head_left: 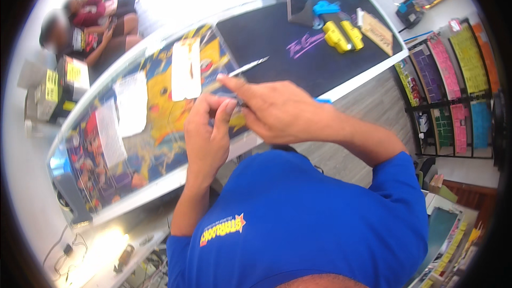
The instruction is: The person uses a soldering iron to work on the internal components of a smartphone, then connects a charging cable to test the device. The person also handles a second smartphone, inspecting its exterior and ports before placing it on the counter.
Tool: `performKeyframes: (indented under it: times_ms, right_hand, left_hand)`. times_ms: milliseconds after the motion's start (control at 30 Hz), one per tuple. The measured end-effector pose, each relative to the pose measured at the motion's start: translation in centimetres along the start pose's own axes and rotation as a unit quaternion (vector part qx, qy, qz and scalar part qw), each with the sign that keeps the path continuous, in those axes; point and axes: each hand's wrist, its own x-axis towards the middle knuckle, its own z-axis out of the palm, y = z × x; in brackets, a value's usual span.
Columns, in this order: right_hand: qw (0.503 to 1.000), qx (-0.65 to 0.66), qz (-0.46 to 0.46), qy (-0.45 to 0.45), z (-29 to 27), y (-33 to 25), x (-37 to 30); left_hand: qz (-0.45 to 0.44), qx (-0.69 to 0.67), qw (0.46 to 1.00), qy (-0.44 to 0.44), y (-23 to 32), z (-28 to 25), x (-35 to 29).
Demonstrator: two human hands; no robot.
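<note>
Left hand (207, 130) pinches a small, blurred piece (238, 104) above the worktop (368, 70); the right hand (282, 109) meets it, its grip unclear, a slim pointed tool (253, 66) just beyond.

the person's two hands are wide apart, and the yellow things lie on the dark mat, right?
The hands aren't wide apart: the head view shows the left hand and right hand close together. The yellow things do lie on the dark mat.
</note>
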Motion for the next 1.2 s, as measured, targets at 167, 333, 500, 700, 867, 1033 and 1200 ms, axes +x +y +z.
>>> performKeyframes:
  times_ms: [167, 333, 500, 700, 867, 1033, 1200]
  right_hand:
    - [0.993, 0.094, -0.025, -0.06, -3.6, 3.4, 0.0]
    - [0.998, 0.035, 0.003, -0.053, -8.2, 9.3, -2.1]
    - [0.98, -0.103, -0.152, 0.071, -3.6, 19.7, -2.1]
    - [0.948, -0.159, -0.222, 0.163, -1.8, 19.9, -2.1]
    - [0.954, -0.096, -0.216, 0.186, -2.4, 20.7, -5.1]
    - [0.952, -0.031, -0.237, 0.192, -3.5, 20.8, -7.5]
    - [0.955, 0.017, -0.231, 0.184, -3.4, 21.2, -6.9]
  left_hand:
    - [-0.045, -0.066, 0.997, 0.009, 0.1, 4.6, 1.1]
    - [0.021, -0.022, 1.0, 0.005, 2.7, 8.9, 6.7]
    - [0.06, 0.191, 0.979, -0.043, 3.9, 15.4, 16.8]
    - [0.02, 0.466, 0.884, -0.034, 0.2, 24.9, 26.0]
    - [-0.037, 0.484, 0.871, -0.072, 0.5, 28.5, 27.6]
    - [-0.052, 0.488, 0.869, -0.063, -0.8, 29.1, 29.2]
    - [-0.097, 0.497, 0.854, -0.118, -1.8, 29.2, 30.6]
